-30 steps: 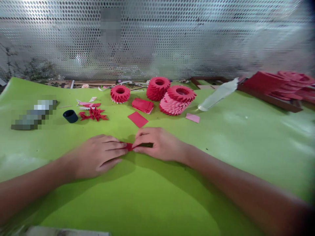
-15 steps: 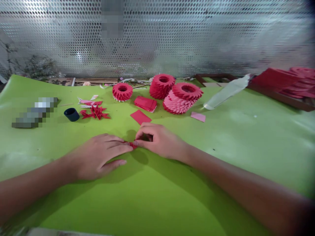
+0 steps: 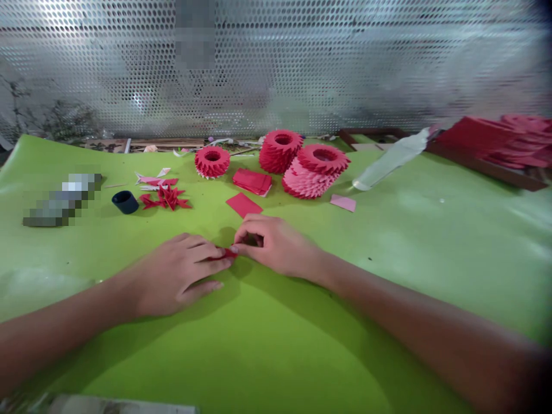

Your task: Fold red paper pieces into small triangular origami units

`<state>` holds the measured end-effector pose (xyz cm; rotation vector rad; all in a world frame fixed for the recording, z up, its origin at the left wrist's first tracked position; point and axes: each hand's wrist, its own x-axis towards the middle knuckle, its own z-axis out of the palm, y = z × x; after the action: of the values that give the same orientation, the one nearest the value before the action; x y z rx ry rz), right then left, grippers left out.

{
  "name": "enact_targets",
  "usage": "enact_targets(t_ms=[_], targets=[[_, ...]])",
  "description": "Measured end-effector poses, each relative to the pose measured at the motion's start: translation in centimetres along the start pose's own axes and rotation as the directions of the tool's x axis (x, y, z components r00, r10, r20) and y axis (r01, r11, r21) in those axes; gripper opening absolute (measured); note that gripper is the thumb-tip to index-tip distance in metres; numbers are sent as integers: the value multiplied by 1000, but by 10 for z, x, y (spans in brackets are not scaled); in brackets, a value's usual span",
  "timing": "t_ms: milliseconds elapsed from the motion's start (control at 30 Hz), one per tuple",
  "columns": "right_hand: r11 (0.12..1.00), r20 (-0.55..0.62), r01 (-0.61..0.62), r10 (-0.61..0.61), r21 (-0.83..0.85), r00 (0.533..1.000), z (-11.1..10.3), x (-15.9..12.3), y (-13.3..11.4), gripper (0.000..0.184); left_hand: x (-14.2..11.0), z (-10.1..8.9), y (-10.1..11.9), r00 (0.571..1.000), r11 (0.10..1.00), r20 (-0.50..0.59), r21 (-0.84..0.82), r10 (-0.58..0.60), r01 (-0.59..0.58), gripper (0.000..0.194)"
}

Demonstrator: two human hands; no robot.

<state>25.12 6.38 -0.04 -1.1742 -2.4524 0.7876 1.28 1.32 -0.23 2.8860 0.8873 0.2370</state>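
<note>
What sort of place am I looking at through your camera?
Probably an origami or paper-craft workspace. A green-covered table holds rings of folded red paper modules and cut red paper rectangles, with a perforated metal screen behind it.

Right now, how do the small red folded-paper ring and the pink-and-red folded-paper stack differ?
The small red folded-paper ring is clearly smaller than the pink-and-red folded-paper stack. The ring is red throughout, while the stack is pink below a red top. Both are round, with a central hole, and rest on the green table covering.
</note>
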Motion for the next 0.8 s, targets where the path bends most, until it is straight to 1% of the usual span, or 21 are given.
enact_targets(t_ms=[100, 233, 367, 600, 700, 800], targets=[[1000, -1, -11, 11, 0, 1000, 1, 0, 0, 19, 0, 0, 1, 1000, 1000, 1, 6, -4, 4, 41], [1000, -19, 9, -9, -25, 1000, 1, 0, 1, 18, -1, 2, 1, 1000, 999, -17, 38, 1, -1, 45], [999, -24, 28, -29, -32, 999, 1, 0, 1, 18, -2, 4, 1, 999, 999, -46, 38, -5, 7, 40], [997, -34, 45, -47, -64, 998, 1, 0, -1, 18, -2, 3, 0, 999, 999, -39, 36, 7, -5, 38], [991, -24, 88, -91, -99, 996, 1, -1, 1, 19, -2, 3, 1, 999, 999, -48, 51, 17, -14, 38], [986, -16, 125, -128, -111, 992, 3, -1, 6, 25, -2, 2, 1, 999, 998, -36, 54, 17, -15, 38]])
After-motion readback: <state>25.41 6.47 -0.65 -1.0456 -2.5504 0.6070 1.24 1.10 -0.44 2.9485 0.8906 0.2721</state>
